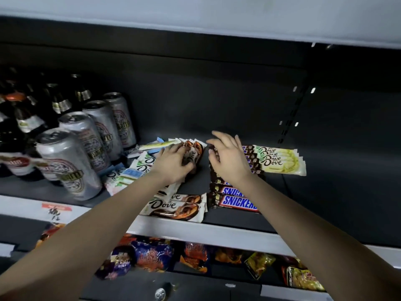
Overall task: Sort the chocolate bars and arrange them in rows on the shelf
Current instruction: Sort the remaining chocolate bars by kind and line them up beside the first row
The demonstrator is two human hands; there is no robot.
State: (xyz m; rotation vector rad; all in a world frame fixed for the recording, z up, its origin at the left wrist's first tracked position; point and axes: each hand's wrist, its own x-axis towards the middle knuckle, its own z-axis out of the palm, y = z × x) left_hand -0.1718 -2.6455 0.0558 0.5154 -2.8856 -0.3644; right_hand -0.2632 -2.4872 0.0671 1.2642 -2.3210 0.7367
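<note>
I see the brown chocolate bars (196, 151) near the middle of the shelf (325, 192), and my left hand (173, 162) has its fingers curled over them, gripping the small stack from above. Just right of that, past a bare strip of shelf, a row of Snickers bars (235, 200) runs from the front edge toward the back. My right hand (227, 158) is above the far end of that row with its fingers loosely spread and holding nothing; I cannot tell whether the palm touches the wrappers. Beside the back of that row lie the pale green bars (282, 162), overlapped in a neat fan. At the front edge, two caramel bars (175, 208) lie side by side. Left of my left hand is a loose heap of white-and-green bars (138, 168), tilted every which way. Further left stand silver cans (67, 161) in a line, with dark bottles (58, 101) behind them. On the shelf below lie snack bags (152, 255).
</note>
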